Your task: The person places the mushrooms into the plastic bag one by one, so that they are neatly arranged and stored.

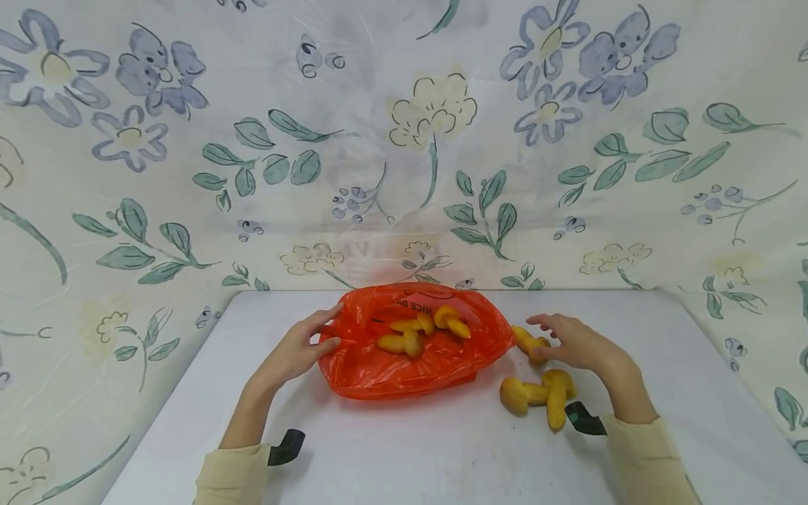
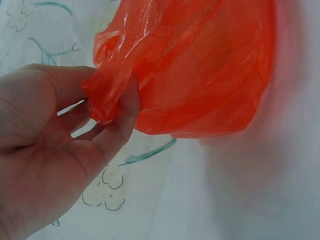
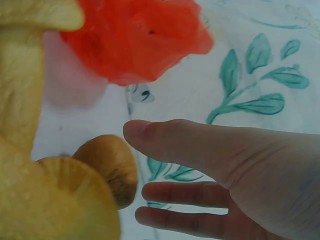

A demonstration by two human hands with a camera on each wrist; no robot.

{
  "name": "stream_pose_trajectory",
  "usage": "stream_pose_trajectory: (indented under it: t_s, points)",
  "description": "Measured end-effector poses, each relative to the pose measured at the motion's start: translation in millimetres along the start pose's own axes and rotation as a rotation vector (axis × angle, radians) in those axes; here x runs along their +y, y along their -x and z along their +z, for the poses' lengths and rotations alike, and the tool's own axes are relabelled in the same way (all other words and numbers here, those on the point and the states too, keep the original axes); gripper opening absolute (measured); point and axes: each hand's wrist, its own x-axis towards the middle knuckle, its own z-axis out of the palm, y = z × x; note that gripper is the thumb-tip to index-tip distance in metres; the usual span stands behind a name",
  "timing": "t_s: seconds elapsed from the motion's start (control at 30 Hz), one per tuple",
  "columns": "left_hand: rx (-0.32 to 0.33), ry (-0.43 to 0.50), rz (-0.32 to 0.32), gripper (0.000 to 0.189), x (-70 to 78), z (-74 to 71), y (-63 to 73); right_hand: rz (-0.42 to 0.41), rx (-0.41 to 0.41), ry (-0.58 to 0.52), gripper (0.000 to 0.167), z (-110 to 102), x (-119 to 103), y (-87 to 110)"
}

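A red plastic bag [image 1: 404,379] lies with its mouth spread on the white table, several yellow mushrooms [image 1: 393,344] inside it. At the bag's left edge my left hand [image 1: 303,347] holds the rim; the left wrist view shows the crumpled plastic [image 2: 107,92] between thumb and fingers. My right hand [image 1: 577,344] is beside a single mushroom [image 1: 522,339] to the right of the bag. Its fingers are extended with nothing between them in the right wrist view, the thumb close to a brown mushroom cap [image 3: 112,167]. Whether they touch is unclear.
Two more mushrooms [image 1: 557,403] lie together on the white table [image 1: 404,456], nearer the front than the right hand. A floral cloth [image 1: 379,175] hangs behind the table's back edge. Dark wrist-worn pieces [image 1: 287,447] stick out by both sleeves.
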Motion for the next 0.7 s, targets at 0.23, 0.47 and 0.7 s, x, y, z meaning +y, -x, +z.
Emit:
stream_pose_trajectory:
  t_s: [0.23,0.47,0.7]
  points:
    - [0.002,0.009,0.012,0.061,1.2,-0.6,1.6,0.019,-0.021,-0.018,0.057,7.7,3.5,-5.9]
    - [0.001,0.003,-0.006,0.062,0.2,-0.1,1.0,0.042,-0.045,-0.026,0.056,14.0,0.1,-10.2]
    - [-0.002,0.007,-0.009,0.062,-1.9,0.9,-1.1,0.044,-0.058,-0.045,0.054,17.7,-0.3,-13.0]
